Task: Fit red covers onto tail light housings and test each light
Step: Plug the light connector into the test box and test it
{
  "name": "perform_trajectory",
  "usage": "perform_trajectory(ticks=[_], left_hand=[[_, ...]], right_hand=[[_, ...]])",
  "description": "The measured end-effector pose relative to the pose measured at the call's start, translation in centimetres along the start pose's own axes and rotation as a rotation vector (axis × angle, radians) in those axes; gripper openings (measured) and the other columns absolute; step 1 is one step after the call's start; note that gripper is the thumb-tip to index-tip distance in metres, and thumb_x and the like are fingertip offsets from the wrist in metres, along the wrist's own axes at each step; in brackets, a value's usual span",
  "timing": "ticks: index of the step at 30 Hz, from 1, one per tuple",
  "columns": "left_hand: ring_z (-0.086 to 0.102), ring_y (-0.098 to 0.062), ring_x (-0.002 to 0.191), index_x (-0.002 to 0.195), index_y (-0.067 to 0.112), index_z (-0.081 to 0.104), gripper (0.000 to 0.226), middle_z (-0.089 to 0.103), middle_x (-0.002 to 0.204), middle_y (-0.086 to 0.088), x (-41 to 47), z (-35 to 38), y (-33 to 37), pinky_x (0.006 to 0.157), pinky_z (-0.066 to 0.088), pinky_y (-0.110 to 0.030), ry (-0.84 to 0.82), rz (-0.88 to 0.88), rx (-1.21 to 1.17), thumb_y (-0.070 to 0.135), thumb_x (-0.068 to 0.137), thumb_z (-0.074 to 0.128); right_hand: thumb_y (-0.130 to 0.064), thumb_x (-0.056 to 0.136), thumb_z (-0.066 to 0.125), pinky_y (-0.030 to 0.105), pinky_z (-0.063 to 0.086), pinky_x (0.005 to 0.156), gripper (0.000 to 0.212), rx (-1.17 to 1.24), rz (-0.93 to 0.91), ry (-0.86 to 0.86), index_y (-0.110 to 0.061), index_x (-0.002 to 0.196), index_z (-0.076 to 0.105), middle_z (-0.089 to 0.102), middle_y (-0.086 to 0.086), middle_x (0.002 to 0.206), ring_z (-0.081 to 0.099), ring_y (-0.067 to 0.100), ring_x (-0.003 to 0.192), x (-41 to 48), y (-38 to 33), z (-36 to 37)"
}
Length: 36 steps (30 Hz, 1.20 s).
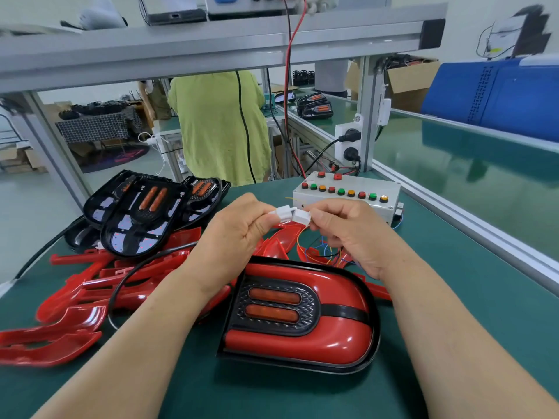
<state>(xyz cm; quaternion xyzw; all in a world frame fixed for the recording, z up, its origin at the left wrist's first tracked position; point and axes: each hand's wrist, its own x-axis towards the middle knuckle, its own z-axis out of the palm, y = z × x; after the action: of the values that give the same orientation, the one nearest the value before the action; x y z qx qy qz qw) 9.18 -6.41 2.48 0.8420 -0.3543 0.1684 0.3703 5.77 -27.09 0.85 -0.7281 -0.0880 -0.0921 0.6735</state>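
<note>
A tail light with its red cover fitted lies on the green mat in front of me. Above it, my left hand pinches a white plug on a black cable. My right hand pinches a second white connector with thin coloured wires trailing from it. The two connectors touch end to end. Behind them sits the grey test box with rows of red, green and yellow buttons. Bare black housings are stacked at the back left, with loose red covers piled below them.
An aluminium frame shelf spans overhead, with red and black leads dropping to the box. A green conveyor runs along the right. A person in a green shirt stands beyond the bench. A socket block hangs on the post.
</note>
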Motion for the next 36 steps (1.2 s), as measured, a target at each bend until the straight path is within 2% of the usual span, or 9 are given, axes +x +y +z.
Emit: perform_trajectory(ticks=[4,9,14,17,20,22,24,28,36], left_hand=[[0.051,-0.017,0.076,0.097,0.009,0.071,0.040,0.048,0.079,-0.001,0.0,-0.2,0.0,0.074,0.043,-0.031,-0.049,0.011,0.019,0.040,0.096,0.045],[0.050,-0.018,0.073,0.094,0.006,0.070,0.043,0.046,0.078,-0.003,0.0,-0.4,-0.1,0.073,0.044,-0.036,-0.105,0.040,0.082,0.039,0.096,0.044],[0.054,-0.020,0.076,0.097,0.011,0.073,0.035,0.051,0.080,-0.002,-0.3,0.1,-0.4,0.074,0.047,-0.040,-0.114,0.042,0.093,0.037,0.096,0.049],[0.057,-0.010,0.073,0.097,0.026,0.072,0.011,0.061,0.079,0.003,-0.4,0.8,-0.5,0.071,0.046,-0.024,-0.023,-0.037,-0.093,0.029,0.092,0.064],[0.059,-0.007,0.068,0.090,0.037,0.073,0.016,0.068,0.075,0.010,-0.3,1.0,-0.5,0.068,0.048,-0.016,0.044,-0.153,-0.324,0.023,0.083,0.074],[0.063,-0.005,0.069,0.089,0.033,0.074,0.015,0.070,0.074,0.010,-0.3,0.8,-0.3,0.068,0.048,-0.014,0.019,-0.176,-0.440,0.022,0.078,0.076],[0.065,-0.002,0.072,0.091,0.024,0.073,0.021,0.073,0.076,0.010,-0.3,0.7,-0.3,0.070,0.049,-0.013,-0.014,-0.191,-0.496,0.010,0.076,0.078],[0.066,-0.012,0.072,0.085,0.020,0.075,0.025,0.075,0.076,-0.001,-0.1,0.7,-0.5,0.074,0.051,-0.027,-0.008,-0.270,-0.547,-0.005,0.077,0.075],[0.070,-0.008,0.065,0.083,0.011,0.074,0.022,0.075,0.070,-0.003,0.5,1.7,-1.1,0.068,0.053,-0.015,-0.032,-0.261,-0.586,-0.010,0.078,0.073]], right_hand=[[-0.017,0.098,0.060,0.011,0.035,0.050,0.024,-0.042,0.000,0.018,-0.026,0.082,0.076,0.064,-0.013,0.065,0.042,-0.002,0.053,0.0,0.0,0.2],[-0.019,0.097,0.062,0.002,0.037,0.053,0.018,-0.182,-0.048,0.028,-0.031,0.091,0.074,0.066,-0.023,0.064,0.054,-0.010,0.052,-0.2,-0.2,0.1],[-0.024,0.095,0.064,0.001,0.039,0.059,0.025,-0.382,-0.079,-0.023,-0.042,0.080,0.071,0.066,-0.029,0.066,0.058,-0.014,0.063,-0.4,-0.5,0.1],[-0.020,0.095,0.064,0.006,0.039,0.056,0.023,-0.302,-0.050,-0.015,-0.038,0.084,0.074,0.068,-0.021,0.065,0.055,-0.008,0.055,-0.3,-0.3,0.1],[-0.006,0.091,0.067,0.014,0.047,0.060,0.021,-0.019,-0.028,-0.015,-0.025,0.098,0.071,0.069,-0.009,0.071,0.058,0.001,0.061,-0.2,-0.1,0.0],[0.000,0.085,0.071,0.014,0.050,0.064,0.022,0.067,-0.040,-0.025,-0.018,0.098,0.070,0.071,-0.008,0.074,0.063,0.002,0.066,-0.2,-0.2,-0.2],[0.001,0.082,0.075,0.013,0.050,0.063,0.019,0.027,-0.058,-0.014,-0.016,0.090,0.072,0.071,-0.010,0.071,0.063,0.000,0.065,-0.2,-0.2,-0.2],[-0.003,0.080,0.077,0.014,0.050,0.060,0.016,-0.016,-0.025,0.022,-0.018,0.081,0.074,0.069,-0.007,0.063,0.059,0.001,0.057,-0.1,0.1,-0.1],[0.000,0.082,0.075,0.019,0.056,0.061,0.017,0.073,0.048,0.019,-0.016,0.077,0.074,0.072,0.004,0.066,0.067,0.010,0.061,0.4,0.8,-0.1]])
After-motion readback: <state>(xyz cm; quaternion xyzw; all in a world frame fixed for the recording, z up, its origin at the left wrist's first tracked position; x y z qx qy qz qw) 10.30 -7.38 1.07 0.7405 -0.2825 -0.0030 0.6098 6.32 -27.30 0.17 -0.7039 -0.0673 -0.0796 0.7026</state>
